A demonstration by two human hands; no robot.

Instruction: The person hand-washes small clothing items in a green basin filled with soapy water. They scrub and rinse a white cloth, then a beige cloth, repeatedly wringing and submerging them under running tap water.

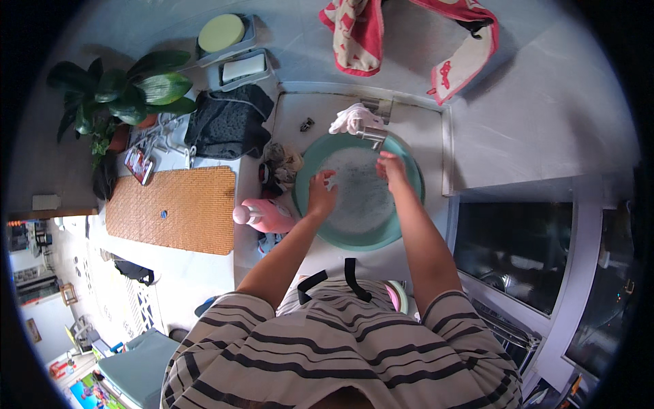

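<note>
A round green basin (409,214) of sudsy water (357,194) stands before me under a metal faucet (372,134). Over the basin's left side is my left hand (322,194), its fingers apart, with foam near the fingertips. My right hand (391,168) hovers at the right side, just below the spout, fingers spread. Neither hand holds anything. A white cloth (353,119) is draped at the faucet. Left of the basin stands a pink pump bottle (268,214), and behind it lie several bunched socks or small cloths (282,162).
A woven mat (173,209), a phone (139,164), a dark towel (230,122) and potted plants (117,92) occupy the left counter. Soap dishes (244,69) sit at the wall. Above hangs a red and cream towel (357,38). To the right is a window (511,245).
</note>
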